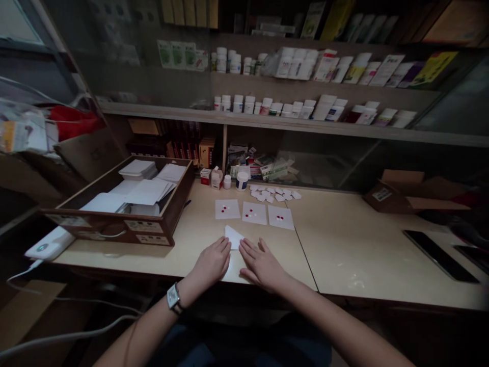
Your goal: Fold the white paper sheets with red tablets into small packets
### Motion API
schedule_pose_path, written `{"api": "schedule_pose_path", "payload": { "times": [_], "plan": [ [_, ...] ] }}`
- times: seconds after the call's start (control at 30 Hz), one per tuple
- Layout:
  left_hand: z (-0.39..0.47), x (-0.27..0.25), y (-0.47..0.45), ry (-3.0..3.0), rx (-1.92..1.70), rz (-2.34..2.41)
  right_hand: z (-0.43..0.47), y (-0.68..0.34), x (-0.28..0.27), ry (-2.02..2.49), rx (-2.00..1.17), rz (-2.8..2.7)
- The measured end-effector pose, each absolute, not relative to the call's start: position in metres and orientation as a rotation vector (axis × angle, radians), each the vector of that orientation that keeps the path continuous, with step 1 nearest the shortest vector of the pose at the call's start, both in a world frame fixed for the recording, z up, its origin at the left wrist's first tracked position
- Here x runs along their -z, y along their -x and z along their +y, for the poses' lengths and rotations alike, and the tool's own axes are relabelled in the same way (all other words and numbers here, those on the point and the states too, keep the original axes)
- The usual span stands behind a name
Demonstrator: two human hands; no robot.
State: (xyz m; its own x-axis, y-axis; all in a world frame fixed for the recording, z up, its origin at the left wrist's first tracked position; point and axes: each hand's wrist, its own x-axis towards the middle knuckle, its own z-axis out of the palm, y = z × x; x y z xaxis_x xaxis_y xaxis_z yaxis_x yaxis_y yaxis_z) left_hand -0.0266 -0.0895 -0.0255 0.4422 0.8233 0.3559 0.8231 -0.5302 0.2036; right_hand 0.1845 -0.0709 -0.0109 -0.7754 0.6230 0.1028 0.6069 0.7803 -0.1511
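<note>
A sheet of white paper [234, 237], folded into a triangle, lies on the table in front of me. My left hand [213, 260] is closed, its bent fingers together against the paper's lower left corner. On the other side, my right hand [263, 262] lies fairly flat, fingertips touching the lower right edge and thumb apart. Just beyond are three square white papers, the left one [227, 209], the middle one [254, 213] and the right one [281, 217], each bearing red and white pills. Behind them lies a cluster of small folded paper packets [273, 193].
At left stands a wooden drawer [147, 224] holding stacks of white paper, with a white device [49, 243] beside it. Small medicine bottles [242, 181] line the table's back. A phone [439, 255] and an opened cardboard box [393, 193] are at right. Shelves [260, 118] hold many bottles.
</note>
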Motion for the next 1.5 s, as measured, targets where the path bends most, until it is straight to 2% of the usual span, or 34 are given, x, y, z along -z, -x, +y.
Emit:
{"api": "schedule_pose_path", "payload": {
  "times": [0.2, 0.37, 0.6, 0.77, 1.23, 1.5],
  "plan": [
    [-0.09, 0.016, 0.023, -2.597, -0.69, 1.571, -0.071, -0.181, 0.012, 1.035, -0.123, -2.624],
    [-0.084, 0.008, 0.016, -2.443, -0.625, 1.725, -0.059, -0.171, -0.004, 1.249, -0.215, -2.531],
    [-0.084, 0.014, 0.016, -2.405, -0.695, 1.742, 0.007, -0.134, -0.014, 1.406, -0.584, -2.404],
    [-0.088, 0.012, 0.018, -2.436, -0.808, 1.673, 0.028, -0.108, -0.012, 1.459, -0.696, -2.442],
    [-0.084, 0.015, 0.021, -2.397, -0.826, 1.699, 0.033, -0.093, -0.023, 1.536, -0.788, -2.567],
    [-0.085, 0.016, 0.021, -2.41, -0.83, 1.684, 0.03, -0.095, -0.024, 1.344, -0.783, -2.516]
  ]
}}
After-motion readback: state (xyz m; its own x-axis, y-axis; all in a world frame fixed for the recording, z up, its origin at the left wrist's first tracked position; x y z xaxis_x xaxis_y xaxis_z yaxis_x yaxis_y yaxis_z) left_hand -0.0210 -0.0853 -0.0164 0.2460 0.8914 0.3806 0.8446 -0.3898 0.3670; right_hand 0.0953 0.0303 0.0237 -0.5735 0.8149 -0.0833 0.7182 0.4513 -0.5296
